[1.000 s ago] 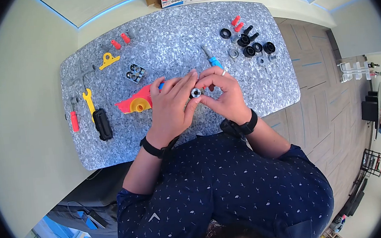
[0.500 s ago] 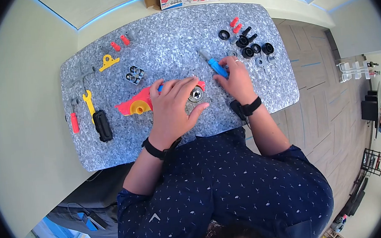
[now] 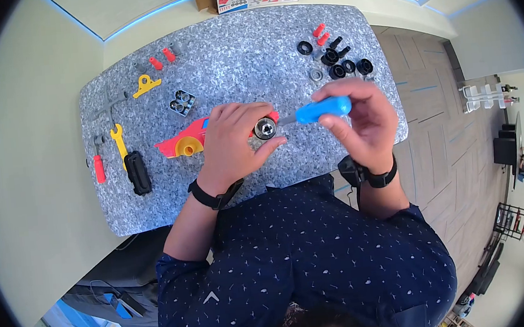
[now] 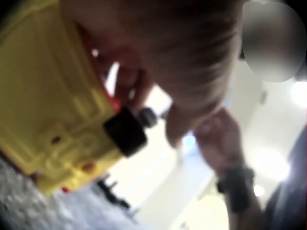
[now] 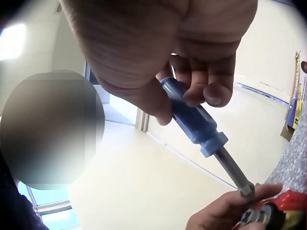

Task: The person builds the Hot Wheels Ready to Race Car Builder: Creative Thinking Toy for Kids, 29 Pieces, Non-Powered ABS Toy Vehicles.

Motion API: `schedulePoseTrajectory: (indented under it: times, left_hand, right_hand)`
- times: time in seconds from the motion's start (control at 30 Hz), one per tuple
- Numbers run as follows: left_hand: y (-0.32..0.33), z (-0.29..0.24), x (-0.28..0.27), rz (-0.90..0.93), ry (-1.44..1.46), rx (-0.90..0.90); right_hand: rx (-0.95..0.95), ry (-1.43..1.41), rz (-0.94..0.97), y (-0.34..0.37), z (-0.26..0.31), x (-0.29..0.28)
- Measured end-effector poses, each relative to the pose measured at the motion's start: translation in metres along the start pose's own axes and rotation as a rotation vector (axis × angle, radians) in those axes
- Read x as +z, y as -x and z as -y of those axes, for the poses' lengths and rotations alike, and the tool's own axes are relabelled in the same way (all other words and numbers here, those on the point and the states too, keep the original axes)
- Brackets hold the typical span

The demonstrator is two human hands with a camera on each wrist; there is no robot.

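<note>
A red and yellow toy car (image 3: 176,141) lies on its side on the speckled table. My left hand (image 3: 232,147) holds it, fingers draped over the body and thumb beside a black wheel (image 3: 265,128) with a silver hub facing up. In the left wrist view the car's yellow underside (image 4: 48,96) fills the left part. My right hand (image 3: 370,120) grips a blue-handled screwdriver (image 3: 324,109), raised right of the wheel. Its grey shaft (image 5: 231,167) slopes down toward the hub, and the tip overlaps a left finger in the right wrist view.
Several black wheels and tyres (image 3: 330,56) and pegs lie at the back right. On the left are a yellow wrench (image 3: 117,137), a black block-shaped part (image 3: 139,173), a red-handled tool (image 3: 100,169) and a grey cross-shaped part (image 3: 110,106). A grey-blue engine-like part (image 3: 182,103) sits behind the car.
My right hand has left the wheel, picked up the screwdriver from the table and brought it, raised, beside the wheel. My left hand stays on the car.
</note>
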State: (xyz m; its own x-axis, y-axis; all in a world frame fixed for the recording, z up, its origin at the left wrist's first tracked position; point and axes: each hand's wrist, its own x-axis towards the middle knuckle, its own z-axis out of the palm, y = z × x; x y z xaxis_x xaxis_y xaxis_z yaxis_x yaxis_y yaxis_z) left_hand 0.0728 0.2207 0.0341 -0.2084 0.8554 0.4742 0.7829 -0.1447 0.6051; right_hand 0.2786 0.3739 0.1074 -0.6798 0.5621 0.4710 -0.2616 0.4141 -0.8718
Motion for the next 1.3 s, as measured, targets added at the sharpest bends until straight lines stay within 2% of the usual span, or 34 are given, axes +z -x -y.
schedulePoseTrajectory:
  times: [0.1,0.23,0.33,0.4,0.5,0.57,0.63,0.7,0.77,0.8,0.87,0.9,0.97,1.07,1.1,1.17,1.2,1.27,1.3]
  left_hand:
    - [0.000,0.001,-0.003,0.005,0.036,-0.002]
    - [0.005,0.008,0.001,-0.073,0.123,0.023]
    - [0.008,0.018,0.004,-0.125,0.174,0.070]
    - [0.008,0.021,0.004,-0.106,0.181,0.068]
    - [0.005,0.022,-0.004,-0.027,0.144,0.114]
    - [-0.002,0.010,-0.008,-0.046,0.203,0.077]
    - [-0.003,0.006,-0.009,-0.056,0.242,0.053]
    - [0.001,0.007,-0.008,-0.057,0.260,0.035]
    - [0.005,0.016,0.003,-0.091,0.266,0.049]
    - [0.006,0.019,0.005,-0.108,0.267,0.055]
    - [0.006,0.021,0.003,-0.100,0.236,0.072]
    - [0.007,0.022,0.003,-0.095,0.222,0.080]
    - [0.001,0.007,-0.006,-0.079,0.254,0.034]
    - [0.001,0.003,-0.006,-0.051,0.256,-0.017]
    - [0.003,0.005,-0.004,-0.045,0.246,-0.033]
    - [0.007,0.015,0.002,-0.066,0.186,0.020]
    - [0.009,0.018,0.003,-0.077,0.157,0.045]
    - [0.004,0.006,-0.005,-0.063,0.197,0.014]
    - [0.002,0.002,-0.007,-0.054,0.220,0.000]
  right_hand:
    - [-0.131,0.171,0.154,-0.006,0.000,0.009]
    - [-0.174,0.339,0.247,-0.010,0.009,0.024]
    - [-0.245,0.285,0.254,-0.012,0.007,0.038]
    - [-0.171,0.240,0.250,-0.011,0.014,0.038]
    - [-0.224,0.187,0.261,-0.014,0.004,0.037]
    - [-0.226,0.172,0.261,-0.012,0.000,0.035]
    - [-0.144,0.171,0.255,-0.008,0.004,0.032]
    - [-0.268,0.211,0.159,-0.012,-0.003,0.043]
    - [-0.240,0.192,0.140,-0.013,-0.003,0.046]
    - [-0.149,0.152,0.170,-0.012,0.003,0.045]
    - [-0.144,0.123,0.245,-0.013,0.000,0.039]
    - [-0.229,0.133,0.288,-0.015,-0.011,0.033]
    - [-0.282,0.146,0.237,-0.012,-0.020,0.035]
    - [-0.171,0.133,0.052,-0.004,-0.013,0.048]
    - [-0.123,0.114,0.051,-0.006,-0.005,0.049]
    - [-0.160,0.106,0.115,-0.010,-0.009,0.047]
    - [-0.242,0.117,0.175,-0.013,-0.023,0.041]
    - [-0.234,0.108,0.202,-0.010,-0.027,0.037]
    - [-0.142,0.089,0.168,-0.003,-0.020,0.037]
